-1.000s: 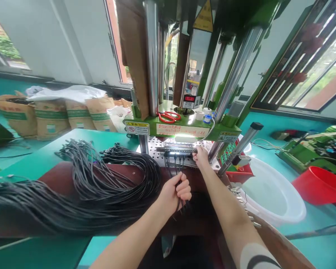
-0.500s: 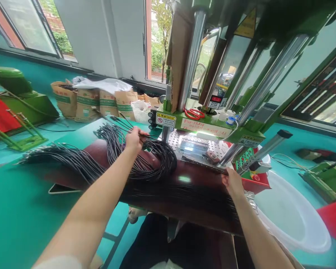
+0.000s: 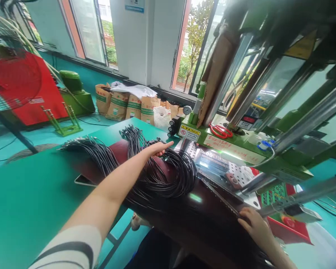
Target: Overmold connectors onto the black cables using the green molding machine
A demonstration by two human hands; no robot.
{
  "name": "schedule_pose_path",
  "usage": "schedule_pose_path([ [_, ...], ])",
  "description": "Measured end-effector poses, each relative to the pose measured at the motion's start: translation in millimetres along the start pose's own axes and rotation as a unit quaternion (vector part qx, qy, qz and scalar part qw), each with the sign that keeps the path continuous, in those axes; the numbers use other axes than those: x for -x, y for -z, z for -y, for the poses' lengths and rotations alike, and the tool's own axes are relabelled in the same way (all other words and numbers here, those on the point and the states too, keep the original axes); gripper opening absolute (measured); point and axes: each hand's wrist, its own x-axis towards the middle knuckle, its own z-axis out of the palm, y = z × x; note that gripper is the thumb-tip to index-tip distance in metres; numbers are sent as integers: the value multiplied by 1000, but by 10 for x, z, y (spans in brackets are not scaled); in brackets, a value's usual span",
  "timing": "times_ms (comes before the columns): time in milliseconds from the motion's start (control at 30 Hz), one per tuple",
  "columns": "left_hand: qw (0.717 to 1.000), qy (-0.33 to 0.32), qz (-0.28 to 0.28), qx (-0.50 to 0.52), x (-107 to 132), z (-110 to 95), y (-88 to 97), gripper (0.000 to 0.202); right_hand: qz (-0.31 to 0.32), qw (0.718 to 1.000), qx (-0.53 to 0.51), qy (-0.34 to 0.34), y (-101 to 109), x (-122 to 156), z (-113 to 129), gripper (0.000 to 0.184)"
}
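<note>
My left hand (image 3: 156, 149) is over the coiled bundle of black cables (image 3: 184, 173), its thumb stretched out and its other fingers loosely bent and partly hidden. No cable shows clearly in its grasp, and some cable ends appear just behind it. At the lower right, my right hand (image 3: 250, 220) pinches the near end of a long, thin metal strip (image 3: 220, 196). The strip slants along the table edge in front of the press's metal mould plate (image 3: 212, 164). Another bundle of black cables (image 3: 98, 153) with metallic ends lies to the left.
A green press (image 3: 232, 144) with steel columns rises at the right, red-handled scissors (image 3: 221, 130) on its plate. A red bin (image 3: 291, 228) stands beside it. A phone (image 3: 84, 181) lies on the green tabletop (image 3: 44, 198). Paper sacks (image 3: 117, 105) line the wall.
The view has swung left. My left hand, which gripped several cables, now has its thumb extended over the coil. My right hand has drawn the strip's near end toward me, away from the press.
</note>
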Motion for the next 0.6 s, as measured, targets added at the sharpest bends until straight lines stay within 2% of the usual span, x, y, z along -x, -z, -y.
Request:
schedule_pose_path([
  [67,999,-3,-22,-39,-76,96,372,39,0,999,29,33,39,-98,211,20],
  [100,997,-6,-45,-59,-114,158,567,39,4,998,28,55,70,-169,391,24],
  [200,983,-6,-140,-118,-243,375,1040,57,65,988,2,139,134,-489,1166,31],
  [267,973,17,-180,-144,-358,501,1179,77,112,972,2,208,81,-788,1755,32],
  [367,970,57,-183,-151,-582,573,1133,98,127,949,51,284,-202,-1313,2487,42],
  [433,974,69,-169,-137,-745,533,1017,103,134,939,116,296,-481,-1664,2797,52],
  [500,978,84,-158,-107,-896,457,896,103,165,933,181,263,-769,-1980,2970,55],
  [600,977,108,-170,-65,-1069,374,758,99,207,929,223,211,-1136,-2349,3060,62],
])
